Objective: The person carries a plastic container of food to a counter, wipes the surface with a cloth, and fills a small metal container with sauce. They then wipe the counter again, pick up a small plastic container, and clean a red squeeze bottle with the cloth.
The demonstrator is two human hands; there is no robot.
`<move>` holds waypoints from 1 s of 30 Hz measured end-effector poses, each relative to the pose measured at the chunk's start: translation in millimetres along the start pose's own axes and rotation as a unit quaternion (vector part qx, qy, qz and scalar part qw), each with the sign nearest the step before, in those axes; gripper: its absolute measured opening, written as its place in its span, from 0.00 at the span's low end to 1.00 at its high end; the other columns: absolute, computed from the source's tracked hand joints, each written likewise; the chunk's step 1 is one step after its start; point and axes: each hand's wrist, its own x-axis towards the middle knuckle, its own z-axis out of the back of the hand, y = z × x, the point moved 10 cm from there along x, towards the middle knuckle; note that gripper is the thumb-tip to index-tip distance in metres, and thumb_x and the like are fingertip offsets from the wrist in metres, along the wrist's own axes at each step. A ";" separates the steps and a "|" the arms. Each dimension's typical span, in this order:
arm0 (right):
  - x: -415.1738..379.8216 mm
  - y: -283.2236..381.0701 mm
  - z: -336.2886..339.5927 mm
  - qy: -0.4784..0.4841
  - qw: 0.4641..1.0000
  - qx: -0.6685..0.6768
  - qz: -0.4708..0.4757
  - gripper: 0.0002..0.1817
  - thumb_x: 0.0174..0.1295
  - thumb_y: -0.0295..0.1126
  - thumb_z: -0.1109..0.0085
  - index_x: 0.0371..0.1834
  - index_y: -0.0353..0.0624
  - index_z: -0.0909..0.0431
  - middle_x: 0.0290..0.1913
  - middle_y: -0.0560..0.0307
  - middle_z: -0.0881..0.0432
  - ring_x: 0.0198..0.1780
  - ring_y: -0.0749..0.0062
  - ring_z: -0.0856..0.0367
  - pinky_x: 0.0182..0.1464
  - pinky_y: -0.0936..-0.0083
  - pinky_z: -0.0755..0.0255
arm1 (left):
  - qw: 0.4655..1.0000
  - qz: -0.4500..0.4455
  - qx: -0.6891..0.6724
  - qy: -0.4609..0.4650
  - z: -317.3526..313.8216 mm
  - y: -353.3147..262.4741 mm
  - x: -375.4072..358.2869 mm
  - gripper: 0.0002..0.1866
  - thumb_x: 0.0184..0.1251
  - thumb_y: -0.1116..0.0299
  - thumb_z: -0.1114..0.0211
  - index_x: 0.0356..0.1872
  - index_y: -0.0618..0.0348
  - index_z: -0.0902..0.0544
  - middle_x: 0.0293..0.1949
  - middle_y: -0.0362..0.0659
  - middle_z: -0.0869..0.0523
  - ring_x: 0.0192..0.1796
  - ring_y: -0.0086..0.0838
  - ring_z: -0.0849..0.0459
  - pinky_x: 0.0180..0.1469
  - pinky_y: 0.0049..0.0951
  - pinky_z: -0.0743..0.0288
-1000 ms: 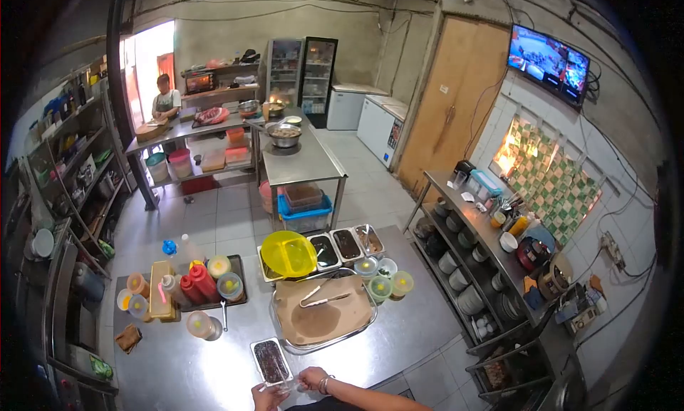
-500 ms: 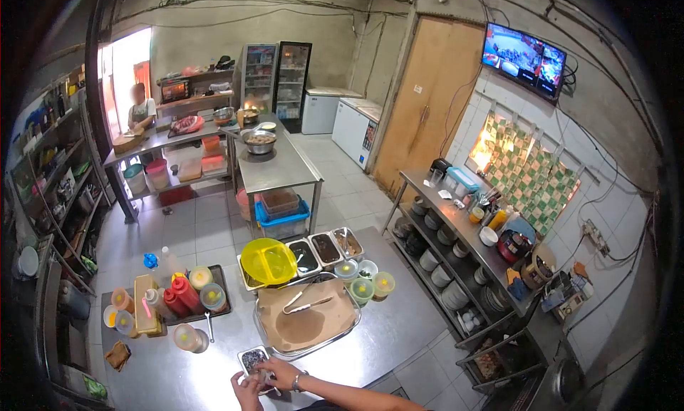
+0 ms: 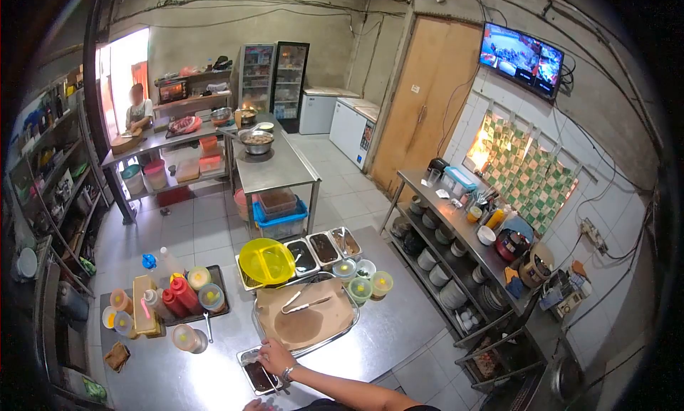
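My right hand [image 3: 274,357] is over the upper right part of a small metal container [image 3: 258,377] of dark food, its fingers bent together; what they hold, if anything, is hidden. A utensil handle leans in that container. Just the top of my left hand [image 3: 254,405] shows at the bottom edge, its fingers mostly cut off. Beyond my right hand lies a tray [image 3: 306,325] lined with brown paper, with metal tongs [image 3: 299,304] on it. A yellow divided bowl [image 3: 267,261] rests on metal containers behind the tray.
Red squeeze bottles [image 3: 187,295] and lidded tubs stand at the left on a dark tray. Round lidded containers [image 3: 382,283] sit right of the paper-lined tray. Another person [image 3: 139,113] is at the far left counter. A shelf of dishes [image 3: 442,268] stands at the right.
My left hand has dropped toward the bottom edge, away from the small container. My right hand has moved slightly up, and more of the dark food now shows.
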 end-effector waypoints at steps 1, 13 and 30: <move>2.1 0.2 1.6 0.001 1.000 0.000 0.001 0.07 0.58 0.31 0.37 0.37 0.41 0.16 0.51 0.45 0.24 0.57 0.48 0.25 0.61 0.60 0.30 | 0.998 0.031 -0.016 0.051 -11.2 10.4 0.2 0.15 0.74 0.68 0.45 0.56 0.62 0.32 0.49 0.54 0.23 0.45 0.45 0.17 0.47 0.48 0.16; 1.3 -3.9 1.2 0.047 0.999 -0.001 -0.026 0.09 0.59 0.33 0.36 0.39 0.40 0.16 0.49 0.46 0.23 0.55 0.49 0.23 0.59 0.61 0.29 | 0.987 -0.039 -0.012 0.154 -56.4 14.7 4.0 0.09 0.79 0.66 0.46 0.51 0.57 0.30 0.53 0.53 0.23 0.52 0.47 0.17 0.58 0.50 0.20; 8.8 -12.9 -0.5 0.055 0.998 0.008 -0.031 0.14 0.57 0.41 0.33 0.35 0.41 0.15 0.41 0.43 0.16 0.47 0.45 0.18 0.52 0.58 0.25 | 0.954 -0.282 -0.102 0.032 -31.8 -20.0 1.8 0.10 0.74 0.72 0.38 0.34 0.61 0.30 0.37 0.47 0.20 0.41 0.36 0.16 0.48 0.44 0.14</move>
